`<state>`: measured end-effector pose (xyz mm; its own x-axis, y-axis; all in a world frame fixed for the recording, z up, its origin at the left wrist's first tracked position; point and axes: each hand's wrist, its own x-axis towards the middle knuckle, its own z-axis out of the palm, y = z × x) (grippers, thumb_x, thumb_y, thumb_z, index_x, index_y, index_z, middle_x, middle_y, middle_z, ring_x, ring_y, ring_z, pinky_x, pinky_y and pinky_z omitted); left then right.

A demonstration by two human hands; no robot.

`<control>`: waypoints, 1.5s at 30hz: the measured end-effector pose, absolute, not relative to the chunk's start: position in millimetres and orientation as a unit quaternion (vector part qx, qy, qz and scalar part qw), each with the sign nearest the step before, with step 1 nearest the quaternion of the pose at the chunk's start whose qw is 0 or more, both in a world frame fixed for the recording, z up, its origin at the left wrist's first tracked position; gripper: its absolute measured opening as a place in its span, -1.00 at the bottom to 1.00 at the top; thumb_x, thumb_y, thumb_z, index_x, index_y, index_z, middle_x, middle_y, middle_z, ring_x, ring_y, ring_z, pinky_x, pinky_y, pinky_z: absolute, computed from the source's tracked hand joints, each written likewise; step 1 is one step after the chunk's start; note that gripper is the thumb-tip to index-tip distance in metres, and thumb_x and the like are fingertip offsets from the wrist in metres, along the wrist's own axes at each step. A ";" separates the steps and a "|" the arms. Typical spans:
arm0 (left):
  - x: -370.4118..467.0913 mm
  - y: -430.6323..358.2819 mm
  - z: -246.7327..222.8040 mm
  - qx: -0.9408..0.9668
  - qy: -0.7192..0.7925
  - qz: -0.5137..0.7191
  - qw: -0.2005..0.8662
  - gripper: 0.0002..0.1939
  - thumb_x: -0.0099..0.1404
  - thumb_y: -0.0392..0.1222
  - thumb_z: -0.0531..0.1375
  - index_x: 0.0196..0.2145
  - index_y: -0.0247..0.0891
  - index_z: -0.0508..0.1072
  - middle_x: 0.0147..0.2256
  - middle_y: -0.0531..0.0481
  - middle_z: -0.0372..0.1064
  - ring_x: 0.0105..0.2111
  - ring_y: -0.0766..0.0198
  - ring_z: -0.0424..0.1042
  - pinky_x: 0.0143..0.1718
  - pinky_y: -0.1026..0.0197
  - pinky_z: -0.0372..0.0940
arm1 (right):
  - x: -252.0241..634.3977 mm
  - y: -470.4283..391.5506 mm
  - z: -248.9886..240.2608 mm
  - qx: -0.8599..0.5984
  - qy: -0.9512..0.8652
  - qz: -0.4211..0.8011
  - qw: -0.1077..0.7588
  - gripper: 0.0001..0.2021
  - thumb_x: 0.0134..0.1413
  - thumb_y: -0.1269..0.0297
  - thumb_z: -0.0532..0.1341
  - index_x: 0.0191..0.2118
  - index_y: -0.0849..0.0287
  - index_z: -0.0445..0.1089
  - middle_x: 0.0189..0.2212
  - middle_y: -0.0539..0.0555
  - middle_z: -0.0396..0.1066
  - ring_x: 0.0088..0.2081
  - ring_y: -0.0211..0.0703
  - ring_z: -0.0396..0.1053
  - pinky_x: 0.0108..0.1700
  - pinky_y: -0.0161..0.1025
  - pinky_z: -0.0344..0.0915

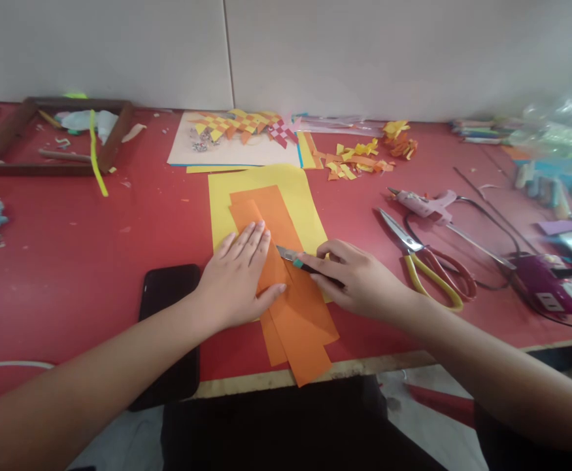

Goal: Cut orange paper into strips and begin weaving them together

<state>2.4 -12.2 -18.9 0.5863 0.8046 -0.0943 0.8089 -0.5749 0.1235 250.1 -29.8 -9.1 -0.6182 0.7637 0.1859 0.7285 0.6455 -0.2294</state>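
The left hand (pixel 236 281) lies flat with fingers extended, pressing on the orange paper (pixel 310 314) and gripping nothing. The right hand (pixel 359 278) is closed around a craft knife (pixel 299 260), its blade pointing toward the left hand's fingers and over the paper. The orange pieces overlap on a yellow sheet (pixel 302 206) at the middle of the red worktop (pixel 94 242), the lowest strip reaching the front edge.

A black phone (pixel 170 288) lies just left of the paper, partly covered by the left forearm, so that side is crowded. To the right, scissors (pixel 412 245) with one yellow and one red handle rest near the right forearm, blades angled away from the person. Just beyond them is a pink glue gun (pixel 427 206), its dark cord curving behind the handles.

Behind the yellow sheet sits a cream sheet (pixel 246 156) carrying woven paper pieces (pixel 236 124), with orange and yellow scraps (pixel 364 157) to its right. A brown wooden frame (pixel 31 169) stands well apart at the far left, a yellow strip (pixel 94 150) across its side. The purple object (pixel 543 281) at far right is blurred, possibly a case.
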 end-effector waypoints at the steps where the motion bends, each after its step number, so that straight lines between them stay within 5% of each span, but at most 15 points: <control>1: 2.4 -12.2 -18.9 0.887 0.455 -0.014 0.077 -0.11 0.39 0.21 -0.06 0.39 -0.58 -0.10 0.41 -0.32 -0.34 0.42 -0.06 -0.28 0.38 -0.15 -0.22 | 251.5 -30.4 -9.1 -0.420 -0.895 0.067 0.133 -0.63 0.30 0.37 0.07 0.13 0.23 0.43 -0.17 0.22 0.38 -0.33 -0.17 0.38 -0.27 -0.16 0.43; 21: 0.7 -11.9 -20.0 0.884 0.457 -0.017 0.091 -0.12 0.40 0.22 -0.10 0.40 -0.55 -0.12 0.42 -0.31 -0.37 0.42 -0.03 -0.32 0.39 -0.12 -0.24 | 270.2 -37.5 -6.7 -0.400 -0.905 0.017 0.145 -0.65 0.26 0.42 0.10 0.10 0.19 0.45 -0.19 0.19 0.40 -0.33 -0.17 0.40 -0.32 -0.22 0.41; 28: 0.4 -10.6 -21.4 0.888 0.451 0.002 0.092 0.00 0.33 0.40 -0.11 0.39 -0.51 -0.09 0.41 -0.36 -0.30 0.42 -0.09 -0.25 0.38 -0.17 -0.19 | 275.0 -44.6 -6.7 -0.412 -0.899 -0.001 0.149 -0.66 0.26 0.40 0.12 0.10 0.15 0.45 -0.20 0.18 0.41 -0.34 -0.16 0.40 -0.34 -0.22 0.39; 37: 0.0 -9.8 -21.0 0.892 0.446 -0.020 0.070 -0.23 0.47 0.14 -0.17 0.38 -0.55 -0.05 0.41 -0.32 -0.30 0.42 -0.03 -0.29 0.39 -0.14 -0.22 | 285.7 -51.4 -5.0 -0.415 -0.897 0.002 0.149 -0.67 0.28 0.40 0.11 0.09 0.14 0.46 -0.20 0.18 0.42 -0.33 -0.17 0.42 -0.36 -0.23 0.37; 45: -0.7 -9.7 -19.8 0.890 0.449 -0.027 0.074 -0.23 0.48 0.15 -0.23 0.39 -0.53 -0.05 0.42 -0.28 -0.31 0.42 0.00 -0.30 0.39 -0.15 -0.22 | 276.6 -44.5 -2.1 -0.371 -0.918 0.007 0.136 -0.67 0.27 0.42 0.11 0.08 0.15 0.47 -0.24 0.15 0.41 -0.35 -0.20 0.34 -0.34 -0.26 0.32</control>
